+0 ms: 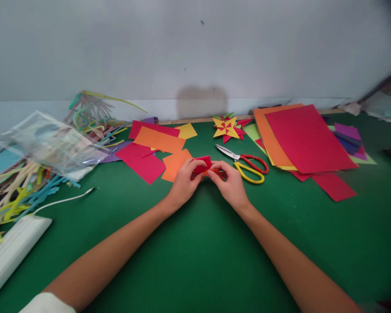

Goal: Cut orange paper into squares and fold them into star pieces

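Note:
Between my two hands is a small folded paper piece (203,161), red with some orange showing at its lower edge. My left hand (185,180) pinches its left side. On the right side, my right hand (228,180) has thumb and fingers closed on it too. My fingers cover much of the piece, so its full shape is hidden. Just right of my right hand lie scissors (239,157) with one red and one yellow handle. An orange paper piece (175,163) lies beside my left hand. Behind the scissors sit folded paper stars (226,129) in yellow, red and green.
Red, orange and yellow paper pieces (159,139) lie at back left. Large red sheets (309,139) are stacked over orange ones at right. Far left are a clear plastic bag (52,143), colourful pipe cleaners (26,187) and a white bar-shaped device (16,252) near a white cable (65,200).

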Action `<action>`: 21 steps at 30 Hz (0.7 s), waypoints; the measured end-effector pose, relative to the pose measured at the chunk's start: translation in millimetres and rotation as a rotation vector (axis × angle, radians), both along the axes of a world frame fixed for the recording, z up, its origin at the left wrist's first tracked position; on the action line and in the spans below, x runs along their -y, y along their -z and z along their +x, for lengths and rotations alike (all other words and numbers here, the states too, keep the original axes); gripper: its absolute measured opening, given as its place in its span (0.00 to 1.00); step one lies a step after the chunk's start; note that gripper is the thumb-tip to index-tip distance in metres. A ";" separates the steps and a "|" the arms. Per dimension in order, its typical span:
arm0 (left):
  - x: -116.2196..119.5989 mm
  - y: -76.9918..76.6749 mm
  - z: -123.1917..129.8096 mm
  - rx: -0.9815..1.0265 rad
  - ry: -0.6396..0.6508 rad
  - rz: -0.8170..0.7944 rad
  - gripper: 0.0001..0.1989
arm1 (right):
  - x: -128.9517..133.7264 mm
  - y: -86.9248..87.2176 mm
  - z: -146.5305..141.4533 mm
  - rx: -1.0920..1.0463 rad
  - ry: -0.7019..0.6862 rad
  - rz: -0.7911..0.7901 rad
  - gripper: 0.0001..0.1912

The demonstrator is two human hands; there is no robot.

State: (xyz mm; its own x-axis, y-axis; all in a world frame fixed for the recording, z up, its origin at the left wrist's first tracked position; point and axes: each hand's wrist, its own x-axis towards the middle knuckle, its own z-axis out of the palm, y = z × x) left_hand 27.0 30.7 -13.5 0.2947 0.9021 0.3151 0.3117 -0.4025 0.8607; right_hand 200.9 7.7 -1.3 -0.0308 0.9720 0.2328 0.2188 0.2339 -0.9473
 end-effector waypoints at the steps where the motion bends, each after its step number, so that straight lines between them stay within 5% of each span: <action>1: -0.5 0.5 -0.1 -0.012 -0.009 0.005 0.09 | -0.2 0.3 -0.1 0.003 -0.001 0.001 0.05; 21: -9.3 13.3 -1.7 0.039 0.057 -0.120 0.06 | -3.1 8.8 -0.8 0.012 0.061 0.011 0.10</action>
